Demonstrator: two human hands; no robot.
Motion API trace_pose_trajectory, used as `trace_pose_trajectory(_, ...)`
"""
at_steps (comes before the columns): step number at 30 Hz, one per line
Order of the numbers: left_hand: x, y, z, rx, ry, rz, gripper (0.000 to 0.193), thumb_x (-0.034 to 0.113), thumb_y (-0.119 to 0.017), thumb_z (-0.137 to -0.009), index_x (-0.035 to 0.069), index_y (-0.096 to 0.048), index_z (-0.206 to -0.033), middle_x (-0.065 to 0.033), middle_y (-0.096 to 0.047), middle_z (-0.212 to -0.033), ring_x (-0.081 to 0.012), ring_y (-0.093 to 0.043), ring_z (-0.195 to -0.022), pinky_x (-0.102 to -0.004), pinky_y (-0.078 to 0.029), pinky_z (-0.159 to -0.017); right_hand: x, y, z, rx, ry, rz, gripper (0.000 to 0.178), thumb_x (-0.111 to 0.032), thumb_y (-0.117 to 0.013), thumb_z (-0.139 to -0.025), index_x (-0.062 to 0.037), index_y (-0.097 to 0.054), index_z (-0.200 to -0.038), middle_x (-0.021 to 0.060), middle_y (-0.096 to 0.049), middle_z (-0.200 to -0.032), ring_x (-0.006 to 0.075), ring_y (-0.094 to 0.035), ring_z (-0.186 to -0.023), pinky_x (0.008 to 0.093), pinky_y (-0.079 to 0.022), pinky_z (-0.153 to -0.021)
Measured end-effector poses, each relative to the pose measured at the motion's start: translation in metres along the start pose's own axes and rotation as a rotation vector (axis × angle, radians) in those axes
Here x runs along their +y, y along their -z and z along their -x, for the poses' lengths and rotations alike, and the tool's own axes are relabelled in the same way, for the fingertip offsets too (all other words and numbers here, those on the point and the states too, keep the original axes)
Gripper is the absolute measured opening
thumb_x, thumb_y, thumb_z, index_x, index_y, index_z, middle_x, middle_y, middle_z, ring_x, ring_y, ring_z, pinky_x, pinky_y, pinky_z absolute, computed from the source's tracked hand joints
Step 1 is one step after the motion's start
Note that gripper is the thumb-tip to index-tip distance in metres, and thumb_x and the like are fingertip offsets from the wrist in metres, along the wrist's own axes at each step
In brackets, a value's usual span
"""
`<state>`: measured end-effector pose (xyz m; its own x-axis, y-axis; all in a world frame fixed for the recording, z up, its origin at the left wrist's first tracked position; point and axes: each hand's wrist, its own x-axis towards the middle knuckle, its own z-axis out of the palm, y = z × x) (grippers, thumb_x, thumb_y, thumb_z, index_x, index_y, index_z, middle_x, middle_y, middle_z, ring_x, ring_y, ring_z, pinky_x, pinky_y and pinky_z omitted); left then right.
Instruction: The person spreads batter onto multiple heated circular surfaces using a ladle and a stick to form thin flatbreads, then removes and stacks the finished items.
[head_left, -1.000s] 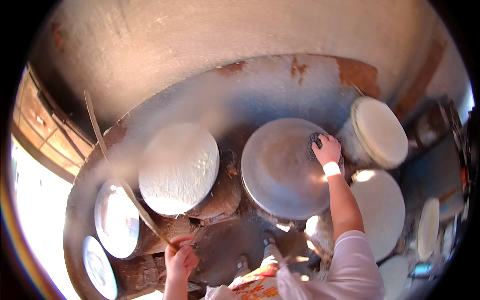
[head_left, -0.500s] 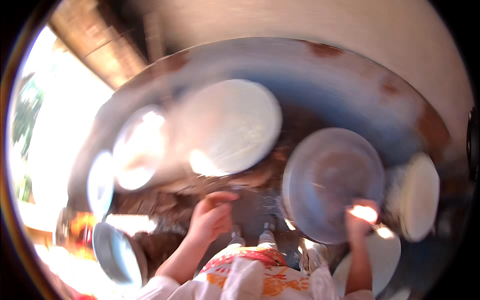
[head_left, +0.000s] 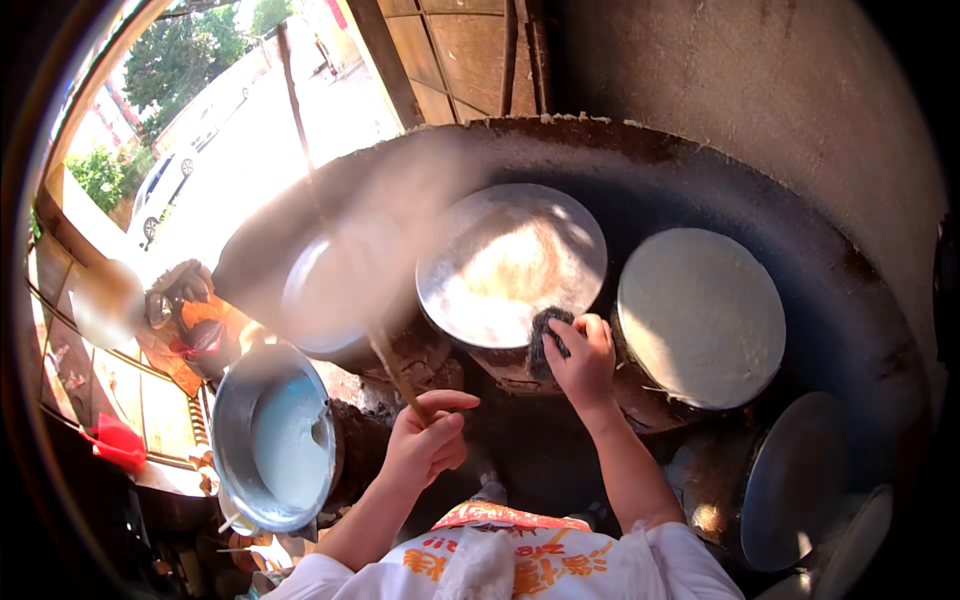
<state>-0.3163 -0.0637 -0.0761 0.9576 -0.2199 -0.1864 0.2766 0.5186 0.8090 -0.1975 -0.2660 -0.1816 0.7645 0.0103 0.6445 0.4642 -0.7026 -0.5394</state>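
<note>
My left hand [head_left: 430, 440] is closed round the lower end of a long thin wooden stick [head_left: 392, 365], which slants up and to the left; its upper part is partly blurred. In my right hand [head_left: 585, 360] is a dark, rough scouring pad [head_left: 549, 340], pinched in the fingers at the near right edge of the middle round griddle [head_left: 480, 300]. That griddle has a pale, patchy surface in sunlight. Right of it, a second round griddle [head_left: 700, 310] is covered by a smooth cream-coloured layer. A third griddle [head_left: 318, 300] sits to the left, partly behind a pale blur.
A deep metal basin [head_left: 290, 440] of whitish liquid stands left of my left arm. More round plates [head_left: 795, 480] lie at the lower right. A curved, rust-edged wall [head_left: 700, 160] rings the griddles behind. Bags [head_left: 190, 320] and a red object [head_left: 118, 443] are at the far left.
The view has swung to the left. My right hand has gone from a grey round griddle on the right to the middle griddle's near edge. The left hand keeps holding the stick.
</note>
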Motion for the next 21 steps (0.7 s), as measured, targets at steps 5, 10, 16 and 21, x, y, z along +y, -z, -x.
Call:
trace_pose_trajectory(5,0.058,0.088,-0.001,0.199,-0.159,-0.025,0.021,0.007,-0.047,-0.09,0.001,-0.055,-0.108,0.0064,-0.029,-0.045,-0.0037,-0.024,-0.034,-0.0221,-0.022,-0.035,0.023,-0.07,-0.039,-0.302,0.032,0.281,0.035,-0.029,-0.071,-0.067,-0.0197,-0.065,-0.099,0.0054,-0.052,-0.098,0.0265,-0.048,-0.097,0.0423,-0.044,-0.078)
trace_pose_trajectory(10,0.071,0.145,-0.004,0.277,-0.292,-0.003,0.024,0.007,-0.037,-0.092,0.002,-0.051,-0.11,0.0061,-0.022,-0.043,-0.0047,-0.02,-0.029,-0.0223,-0.018,-0.029,0.097,-0.109,-0.139,-0.246,-0.281,0.507,0.03,-0.03,-0.065,-0.073,-0.0181,-0.066,-0.1,0.0036,-0.054,-0.098,0.0269,-0.051,-0.091,0.0407,-0.048,-0.072)
trace_pose_trajectory(16,0.077,0.161,-0.047,0.228,-0.365,0.102,0.028,0.007,-0.036,-0.09,0.0,-0.048,-0.115,0.0048,-0.023,-0.042,-0.0049,-0.02,-0.029,-0.0223,-0.02,-0.029,-0.005,-0.181,-0.101,-0.482,0.13,0.254,0.02,-0.032,-0.063,-0.072,-0.0177,-0.062,-0.086,0.0037,-0.055,-0.094,0.0266,-0.052,-0.083,0.0404,-0.048,-0.059)
trace_pose_trajectory(21,0.098,0.169,-0.066,0.209,-0.38,0.119,0.028,0.008,-0.038,-0.089,-0.001,-0.047,-0.115,0.0052,-0.023,-0.041,-0.005,-0.018,-0.029,-0.0228,-0.019,-0.03,-0.008,-0.103,-0.045,-0.366,0.129,0.151,0.029,-0.023,-0.072,-0.064,-0.0161,-0.068,-0.092,0.0037,-0.057,-0.089,0.0235,-0.053,-0.077,0.0359,-0.047,-0.064)
